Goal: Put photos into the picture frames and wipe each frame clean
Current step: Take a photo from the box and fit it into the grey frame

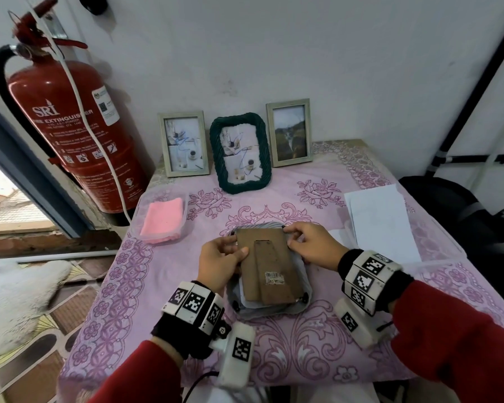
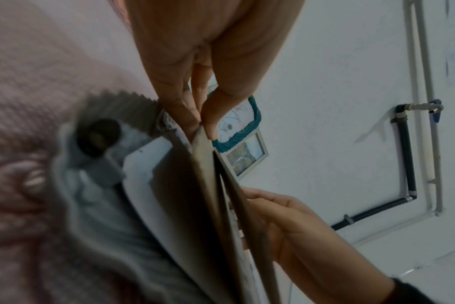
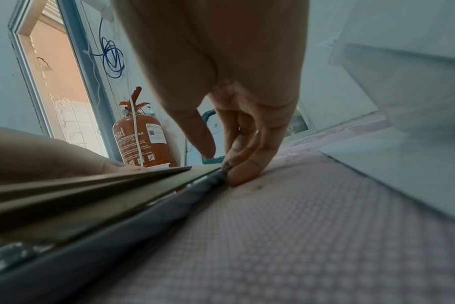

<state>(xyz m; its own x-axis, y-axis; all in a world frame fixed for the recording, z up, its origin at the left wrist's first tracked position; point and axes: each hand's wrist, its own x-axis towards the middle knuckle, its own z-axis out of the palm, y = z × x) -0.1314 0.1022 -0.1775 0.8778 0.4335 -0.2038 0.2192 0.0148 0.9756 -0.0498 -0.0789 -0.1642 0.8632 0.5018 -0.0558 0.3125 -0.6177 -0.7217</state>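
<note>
A grey rope-edged picture frame [image 1: 274,311] lies face down on the pink tablecloth in the head view. On its back sits the brown backing board [image 1: 269,266] with its fold-out stand. My left hand [image 1: 237,247] pinches the board's left edge between thumb and fingers [image 2: 195,115]. My right hand [image 1: 289,237] holds the board's far right corner, with its fingertips [image 3: 240,172] down against the frame's edge. In the right wrist view the board [image 3: 91,191] is raised a little above the grey frame [image 3: 148,214]. A black turn clip [image 2: 98,135] shows on the frame's back.
Three frames with photos stand against the wall: a pale one [image 1: 183,144], a dark green rope one [image 1: 240,152] and another pale one [image 1: 289,132]. A pink cloth [image 1: 163,219] lies in a clear tub at left. White sheets [image 1: 381,222] lie at right. A red fire extinguisher [image 1: 70,126] stands left of the table.
</note>
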